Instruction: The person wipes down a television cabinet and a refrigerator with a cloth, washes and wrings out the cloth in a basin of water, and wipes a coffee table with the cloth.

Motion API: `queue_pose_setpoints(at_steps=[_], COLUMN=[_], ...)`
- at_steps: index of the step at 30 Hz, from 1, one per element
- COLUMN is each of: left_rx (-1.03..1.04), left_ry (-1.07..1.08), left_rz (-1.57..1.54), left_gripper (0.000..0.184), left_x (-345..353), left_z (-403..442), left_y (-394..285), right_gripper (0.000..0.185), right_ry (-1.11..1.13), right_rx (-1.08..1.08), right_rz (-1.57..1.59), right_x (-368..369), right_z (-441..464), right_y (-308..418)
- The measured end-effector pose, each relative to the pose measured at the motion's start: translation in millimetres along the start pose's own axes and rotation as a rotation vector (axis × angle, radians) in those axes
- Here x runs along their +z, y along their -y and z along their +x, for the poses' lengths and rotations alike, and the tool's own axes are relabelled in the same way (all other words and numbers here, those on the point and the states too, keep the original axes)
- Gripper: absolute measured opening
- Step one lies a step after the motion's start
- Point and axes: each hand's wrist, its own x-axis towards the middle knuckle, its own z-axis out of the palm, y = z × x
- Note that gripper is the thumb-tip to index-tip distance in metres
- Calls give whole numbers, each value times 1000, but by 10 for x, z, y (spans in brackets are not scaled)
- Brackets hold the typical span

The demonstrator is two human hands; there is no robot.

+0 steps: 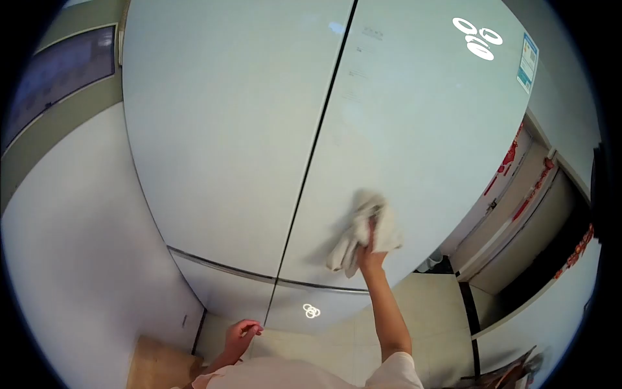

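Refrigerator [259,149], pale and glossy, takes up most of the view: two tall upper doors split by a dark vertical seam, with lower fronts beneath a dark horizontal strip.

Pale wall or panel [71,220] at left; tiled floor [421,311], cream, below and to the right. Framed window [71,74] at upper left. Red decorations [534,191] hang by the doorway at right. Light wooden piece [155,366] at lower left, cut by the lens edge; its full form cannot be told.

Cloth [387,227], off-white, crumpled, slightly blurred. Position: lower part of the upper right door, right of the vertical seam and above the horizontal strip; it lies against the door surface as far as the view shows.

Right hand [370,253]: bunched into the cloth with fingers partly buried in its folds, grip closed on it; exact finger placement is hidden. Right forearm extends up from a pale sleeve [394,373].

Left hand [241,336]: low, near the lower left front, fingers loosely curled, partly open, holding nothing that shows. Contact with the refrigerator cannot be told.

Label [528,63], blue and white, near the upper right door's outer edge.
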Motion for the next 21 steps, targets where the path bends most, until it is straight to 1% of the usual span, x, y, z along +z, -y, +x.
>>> queue_pose_setpoints(at_steps=[1, 3, 5, 7, 8, 9, 11, 12, 14, 15, 16, 17, 20, 21], left_rx=[-6, -23, 4, 20, -5, -9, -4, 70, 194, 289, 382, 538, 1070, 1233], left_ry=[11, 31, 76, 88, 70, 72, 70, 75, 94, 101, 105, 61, -110, -150], left_rz=[-8, -17, 68, 78, 44, 75, 139, 172, 242, 366, 491, 537, 653, 655], left_gripper=[14, 14, 15, 15, 15, 15, 15, 16, 16, 17, 18, 21, 33, 36], left_x=[-83, -211, -279, -302, -323, -377, -492, -535, -607, -647, -686, -697, -672, -651], left_z=[43, 73, 156, 151, 144, 113, 138, 212, 293, 429, 638, 843, 1343, 1468], left_y=[-12, -37, -212, -299, -308, -277, -207, -232, -285, -395, -603, -867, -1890, -2184], right_gripper=[63, 64, 65, 61, 59, 56, 54, 53, 63, 58, 63, 68, 72, 71], right_ry=[-129, -241, -11, 256, 480, 705, 500, 391, 356, 292, 268, 236, 184, 171], right_rx=[108, 51, -166, -279, -198, -117, -371, -494, -405, -392, -397, -405, -369, -368], right_rz=[-6, -26, -1, 98, 231, 364, 181, 90, 131, 289, 168, 49, 47, 92], right_x=[-30, 174, 497, 727, 788, 820, 824, 810, 850, 683, 619, 621, 707, 740], right_z=[261, 526, 335, 84, -8, 4, 203, 346, 896, 1257, 1541, 1752, 2024, 2041], right_y=[237, 551, 746, 1001, 1029, 1084, 1064, 1097, 1278, 1496, 1658, 1802, 2178, 2224])
